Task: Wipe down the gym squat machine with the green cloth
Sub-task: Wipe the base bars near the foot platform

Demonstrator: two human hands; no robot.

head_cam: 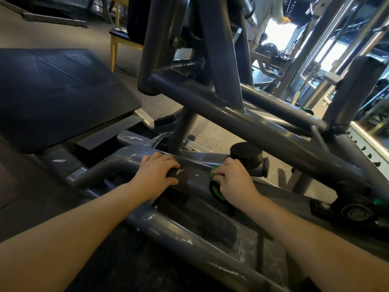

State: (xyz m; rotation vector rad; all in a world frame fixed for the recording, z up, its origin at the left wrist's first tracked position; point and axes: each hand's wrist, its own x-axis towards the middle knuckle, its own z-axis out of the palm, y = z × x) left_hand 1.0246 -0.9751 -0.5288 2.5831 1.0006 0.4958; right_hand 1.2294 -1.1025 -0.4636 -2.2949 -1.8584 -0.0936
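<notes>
Scuffed grey painted-metal squat machine frame [195, 178], soft green cloth [215, 189]

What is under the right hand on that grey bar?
A green cloth, pressed against the squat machine's grey bar. Only its green edges peek out beside the right hand; the rest of the cloth and the bar beneath are covered.

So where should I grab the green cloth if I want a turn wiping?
Pinch the loose fold of the green cloth that hangs down the near side of the bar, coming in low from the near side. Its top is pressed under the right hand, and the black round bumper crowds the far side.
</notes>
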